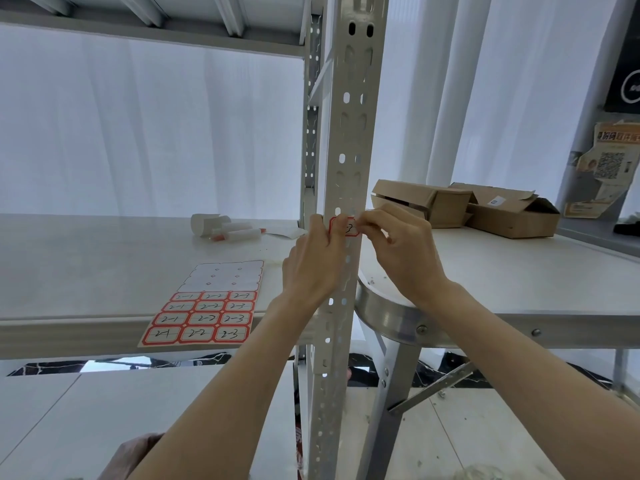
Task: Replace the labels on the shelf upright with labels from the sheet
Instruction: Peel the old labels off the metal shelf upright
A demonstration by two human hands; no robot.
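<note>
A white perforated shelf upright (348,133) runs top to bottom through the middle. On it, at shelf height, sits a red-bordered label (348,228) with handwriting. My left hand (313,263) holds the label's left edge with thumb and fingers. My right hand (403,252) pinches its right edge from the other side. The label sheet (204,317) lies flat on the shelf board to the left, near the front edge. Its lower rows hold several red-bordered written labels; its upper part is bare backing.
Behind the sheet lie rolled white paper and glue-stick-like tubes (225,228). Right of the upright stands a folding table (519,271) with two cardboard boxes (464,207). The shelf board (86,271) stretches to the left. White curtain hangs behind.
</note>
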